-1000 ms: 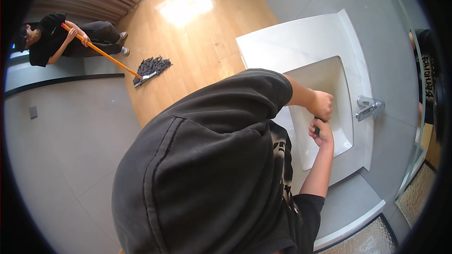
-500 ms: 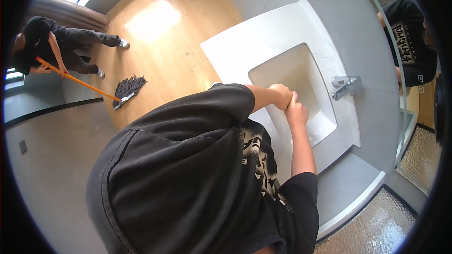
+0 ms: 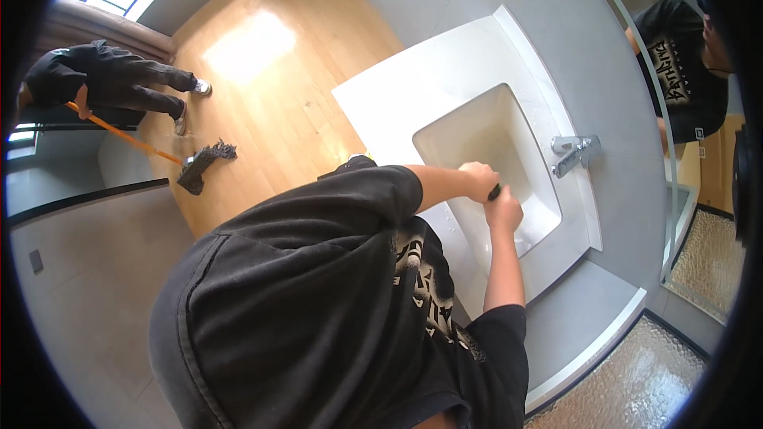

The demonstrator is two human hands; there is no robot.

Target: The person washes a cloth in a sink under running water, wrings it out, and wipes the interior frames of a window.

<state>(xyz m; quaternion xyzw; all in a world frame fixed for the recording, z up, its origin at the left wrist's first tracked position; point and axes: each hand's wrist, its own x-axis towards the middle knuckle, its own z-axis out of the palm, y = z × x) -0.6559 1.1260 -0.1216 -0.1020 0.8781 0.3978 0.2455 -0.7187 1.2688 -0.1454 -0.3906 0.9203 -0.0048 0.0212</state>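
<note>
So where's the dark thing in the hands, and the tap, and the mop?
Dark thing (image 3: 494,191): head view, on the small part that shows.
Tap (image 3: 587,152): head view, on its shiny body.
Mop (image 3: 208,164): head view, on its dark grey strands.

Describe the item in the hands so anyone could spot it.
Find the white counter right of centre, with its sunken basin. Over the basin, the left hand and right hand meet. The small dark item shows between them, standing out against the pale basin.
</note>
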